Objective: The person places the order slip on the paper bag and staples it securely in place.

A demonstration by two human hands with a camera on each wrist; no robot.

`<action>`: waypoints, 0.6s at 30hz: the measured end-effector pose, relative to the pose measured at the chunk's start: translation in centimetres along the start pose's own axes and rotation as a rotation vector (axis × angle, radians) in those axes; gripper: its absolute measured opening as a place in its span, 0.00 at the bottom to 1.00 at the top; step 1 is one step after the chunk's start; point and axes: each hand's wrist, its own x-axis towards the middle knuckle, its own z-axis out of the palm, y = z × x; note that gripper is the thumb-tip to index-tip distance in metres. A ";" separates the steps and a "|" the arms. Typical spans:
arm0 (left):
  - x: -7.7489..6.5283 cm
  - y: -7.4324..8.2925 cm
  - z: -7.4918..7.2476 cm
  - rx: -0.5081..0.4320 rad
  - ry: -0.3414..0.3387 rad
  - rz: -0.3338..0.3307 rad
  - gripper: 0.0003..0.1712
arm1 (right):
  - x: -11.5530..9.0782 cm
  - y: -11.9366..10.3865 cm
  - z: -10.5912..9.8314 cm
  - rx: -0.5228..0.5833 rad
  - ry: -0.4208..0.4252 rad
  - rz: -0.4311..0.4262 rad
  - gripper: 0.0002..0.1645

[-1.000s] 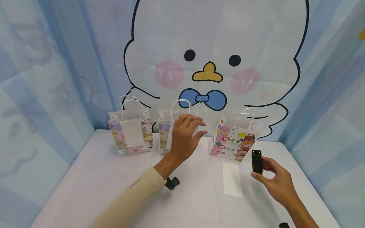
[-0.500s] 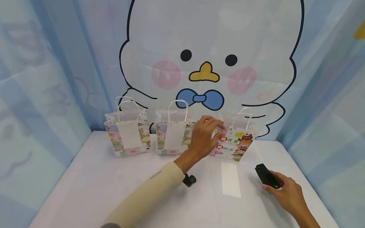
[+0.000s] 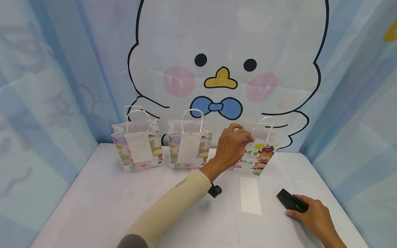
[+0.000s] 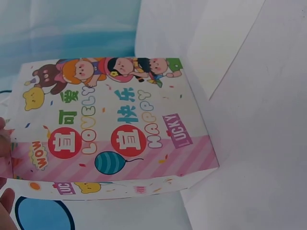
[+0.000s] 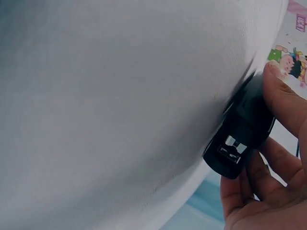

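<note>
In the head view my left hand [image 3: 232,143] reaches to the right-hand paper gift bag [image 3: 262,155], its fingers pinching the bag's top edge. Colourful cartoon figures and lettering cover the front of this bag, which fills much of the left wrist view [image 4: 105,115]; only fingertips [image 4: 5,146] show there at the left edge. Over the table's right side my right hand [image 3: 314,217] grips a black stapler [image 3: 291,200], thumb on one side and fingers on the other. The stapler's end with its metal plate [image 5: 232,148] shows in the right wrist view, close over the white tabletop.
Two more gift bags, one at the left [image 3: 138,148] and one in the middle [image 3: 190,148], stand at the back, each with a white paper strip down its front. A white paper strip [image 3: 250,195] lies before the right bag. A printed curtain [image 3: 223,41] hangs behind the table.
My left hand has moved right from the middle bag to the right bag and closed on its top edge. My right hand has lowered the stapler and tilted it from upright to nearly flat.
</note>
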 end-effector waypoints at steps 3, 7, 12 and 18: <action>0.0 0.1 0.3 -0.004 -0.003 -0.014 0.08 | 0.0 -0.3 0.1 0.005 0.023 -0.005 0.56; 0.1 0.0 0.5 -0.016 0.001 -0.024 0.09 | 0.0 -1.3 0.2 0.038 0.069 0.005 0.55; 0.2 0.1 0.6 -0.024 0.000 -0.031 0.09 | 0.2 -3.7 0.5 0.105 0.113 0.014 0.52; 0.2 0.0 0.8 -0.026 -0.007 -0.035 0.09 | 0.8 -6.8 1.2 0.149 0.028 -0.038 0.53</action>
